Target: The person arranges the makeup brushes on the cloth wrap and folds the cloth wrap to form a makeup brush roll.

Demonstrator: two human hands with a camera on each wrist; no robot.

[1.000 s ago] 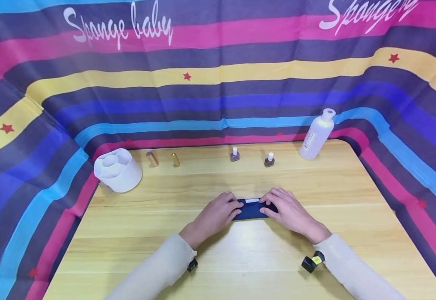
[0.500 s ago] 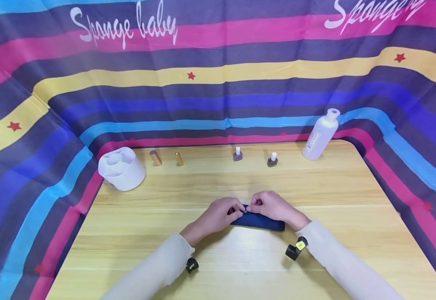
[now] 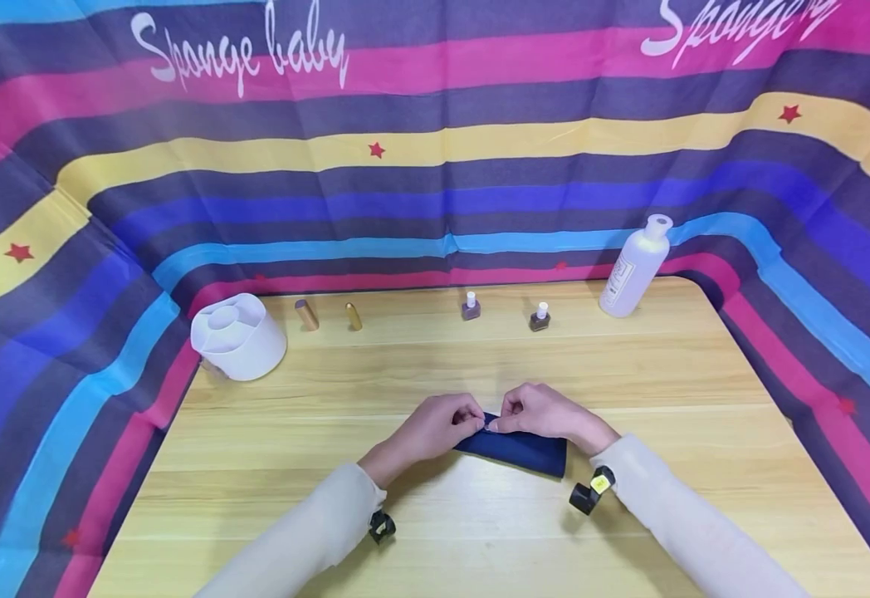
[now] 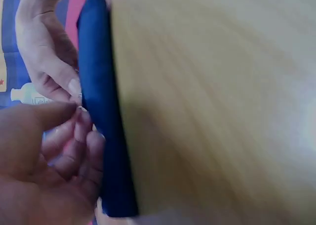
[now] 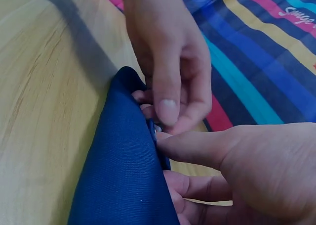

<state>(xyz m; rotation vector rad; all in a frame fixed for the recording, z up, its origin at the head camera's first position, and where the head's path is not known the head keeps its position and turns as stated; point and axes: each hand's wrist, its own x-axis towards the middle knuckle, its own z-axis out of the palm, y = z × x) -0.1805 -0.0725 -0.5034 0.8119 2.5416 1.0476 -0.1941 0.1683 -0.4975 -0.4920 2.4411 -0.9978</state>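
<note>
A long, flat dark blue fabric pouch [image 3: 525, 450] lies on the table, slanted, its right end nearer the person. My left hand [image 3: 442, 425] pinches its far edge between thumb and fingers. Right beside it, my right hand [image 3: 543, 411] pinches the same edge, the two sets of fingertips almost meeting. In the right wrist view a small shiny piece [image 5: 158, 128] shows at the edge by the fingertips; its kind I cannot tell. The left wrist view shows the pouch [image 4: 101, 86] side-on, with fingers of both hands along its far edge.
Along the back of the wooden table [image 3: 480, 540] stand a white compartment holder [image 3: 244, 345], two gold tubes [image 3: 305, 315], two small white-capped bottles [image 3: 470, 306] and a large whitish bottle [image 3: 632, 270]. A striped cloth [image 3: 405, 199] rises behind and at both sides.
Both hands have come together from the pouch's two ends to pinch its far edge. The white strip seen earlier is out of sight, and the pouch's right end has swung nearer the person.
</note>
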